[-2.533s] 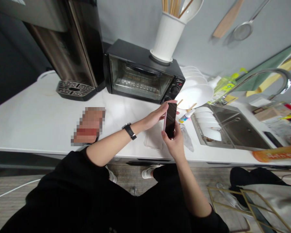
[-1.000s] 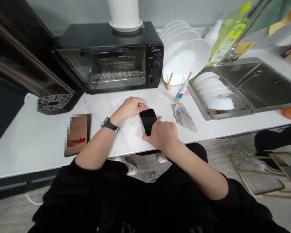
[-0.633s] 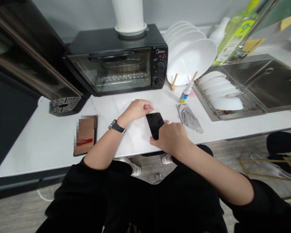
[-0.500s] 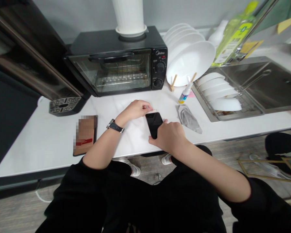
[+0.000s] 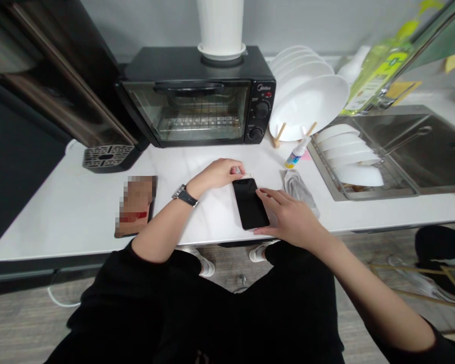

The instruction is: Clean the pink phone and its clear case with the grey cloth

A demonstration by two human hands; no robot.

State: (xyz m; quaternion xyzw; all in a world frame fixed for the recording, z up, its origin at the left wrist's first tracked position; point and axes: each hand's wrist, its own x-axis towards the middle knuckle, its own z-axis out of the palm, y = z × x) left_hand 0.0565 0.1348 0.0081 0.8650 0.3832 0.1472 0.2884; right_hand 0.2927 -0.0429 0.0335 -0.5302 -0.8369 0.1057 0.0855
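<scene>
A black-screened smartphone (image 5: pixel 251 205) lies face up on the white counter, near its front edge. At the top end of the phone, my left hand (image 5: pixel 223 173) is closed, pinching a small whitish piece (image 5: pixel 247 176) whose kind I cannot make out. My right hand (image 5: pixel 288 212) rests at the phone's right side, fingers stretched out and thumb apart. Its index fingertip meets the long edge, while the thumb lies by the bottom corner. Just beyond that hand is a crumpled grey cloth (image 5: pixel 299 188), partly covered by it. A small spray bottle (image 5: pixel 296 153) stands behind the cloth.
A black toaster oven (image 5: pixel 197 108) stands at the back, with a white pot (image 5: pixel 222 30) on top. White plates (image 5: pixel 307 108) lean in a wooden rack. Bowls (image 5: pixel 358 174) sit in the sink (image 5: pixel 413 151) at right. A blurred-out flat item (image 5: pixel 136 207) lies at left.
My right hand has slid right off the phone's face to its side, its fingers straightening, so more of the screen shows. My left hand keeps its pinch at the top. The view has shifted slightly.
</scene>
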